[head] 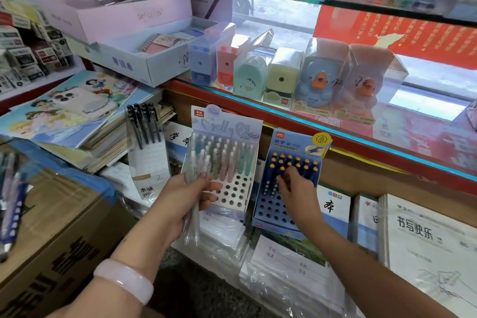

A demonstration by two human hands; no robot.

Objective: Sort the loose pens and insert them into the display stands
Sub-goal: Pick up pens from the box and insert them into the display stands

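Note:
My left hand grips a small bundle of pastel pens in front of the pale lilac display stand, whose upper rows hold pastel pens. My right hand reaches into the blue display stand to its right, fingertips pinching a blue pen with an orange cap among the pens standing there. The lower holes of both stands are bare. Loose blue and pastel pens lie blurred at the far left on a cardboard box.
A white stand with black pens leans left of the lilac stand. Stacked notebooks in plastic wrap lie below and to the right. A glass shelf edge with pencil sharpeners runs above. A phone rests on picture books.

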